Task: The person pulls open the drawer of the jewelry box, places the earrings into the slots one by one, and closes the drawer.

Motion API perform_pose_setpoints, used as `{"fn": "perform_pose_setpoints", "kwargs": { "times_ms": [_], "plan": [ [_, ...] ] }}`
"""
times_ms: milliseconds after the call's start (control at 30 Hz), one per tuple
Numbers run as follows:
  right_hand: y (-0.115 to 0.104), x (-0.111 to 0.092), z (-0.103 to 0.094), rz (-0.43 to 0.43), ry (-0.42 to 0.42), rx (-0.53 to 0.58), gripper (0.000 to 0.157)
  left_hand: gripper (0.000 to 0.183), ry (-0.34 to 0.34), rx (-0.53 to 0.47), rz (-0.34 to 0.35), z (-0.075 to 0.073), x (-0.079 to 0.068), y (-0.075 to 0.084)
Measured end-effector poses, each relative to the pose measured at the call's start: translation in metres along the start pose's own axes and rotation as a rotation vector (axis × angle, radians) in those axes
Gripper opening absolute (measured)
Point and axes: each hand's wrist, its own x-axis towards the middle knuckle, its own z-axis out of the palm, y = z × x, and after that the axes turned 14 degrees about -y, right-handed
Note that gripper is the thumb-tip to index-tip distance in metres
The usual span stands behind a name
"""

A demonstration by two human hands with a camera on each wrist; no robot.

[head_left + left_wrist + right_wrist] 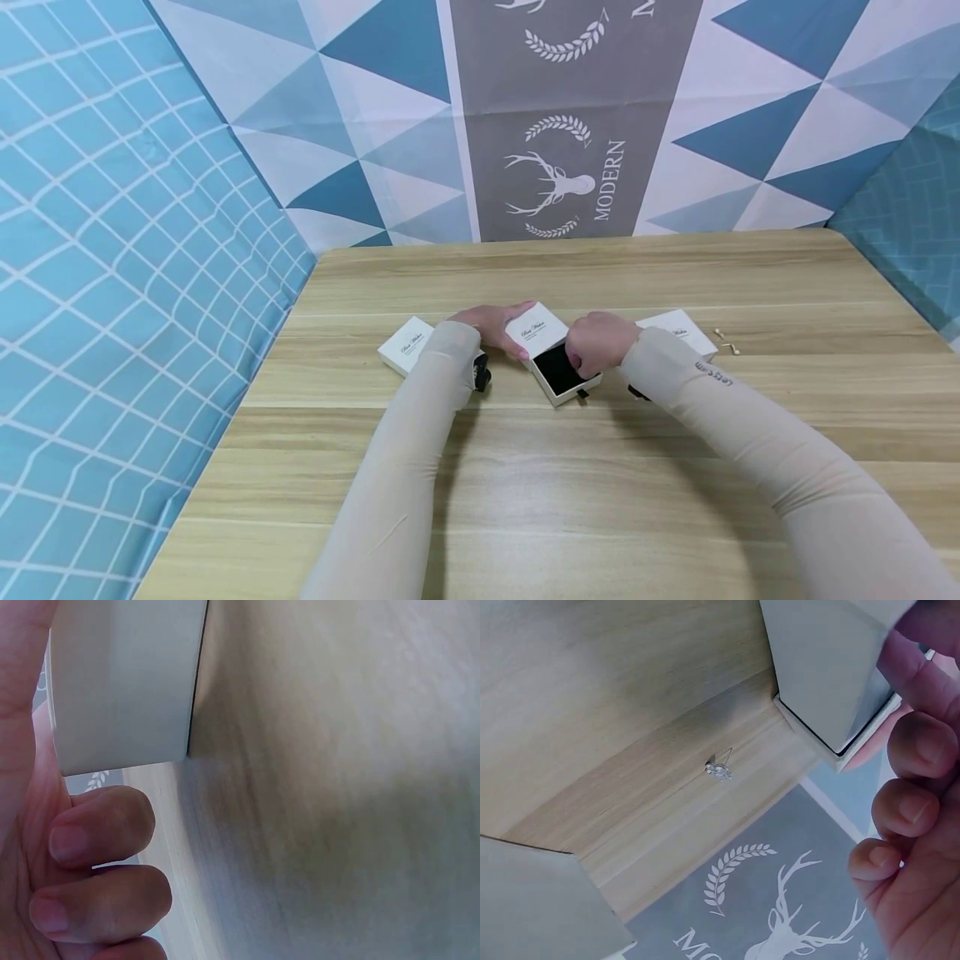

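A white drawer-style gift box (537,327) with dark lettering stands near the table's middle. My left hand (491,323) grips its outer sleeve, with the thumb on the near side in the head view; the sleeve's pale wall (124,690) fills the top of the left wrist view. The drawer is pulled out toward me, showing black lining (553,371) and a black ribbon tab. Over its right side is my right hand (600,340), thumb and index finger reaching inside the wall, other fingers curled. Their tips are hidden, so I cannot tell what they hold.
One similar white box (406,342) lies to the left, another (681,327) to the right, partly behind my right forearm. Small gold-coloured pieces (727,343) lie beyond the right box. A silver earring (718,769) lies on the wooden table (540,500) between two boxes.
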Motion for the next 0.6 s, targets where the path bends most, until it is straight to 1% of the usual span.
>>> {"fn": "perform_pose_setpoints", "kwargs": {
  "times_ms": [100, 300, 467, 600],
  "plan": [
    [0.0021, -0.0007, 0.0006, -0.010, -0.002, 0.009, 0.011, 0.104, -0.002, -0.009, 0.000, 0.0001, 0.0013, -0.0009],
    [0.0075, -0.0027, 0.0020, 0.019, 0.016, 0.041, 0.009, 0.104, 0.006, -0.002, -0.003, 0.0005, 0.0024, -0.0013],
    [0.0073, -0.0022, 0.0034, 0.018, 0.016, 0.074, 0.010, 0.105, 0.009, 0.000, -0.016, 0.0013, 0.0017, -0.0011],
    [0.0060, -0.0020, 0.0040, 0.010, 0.019, 0.069, 0.010, 0.104, 0.012, -0.007, -0.020, 0.0013, -0.0006, 0.0005]
  ]
}}
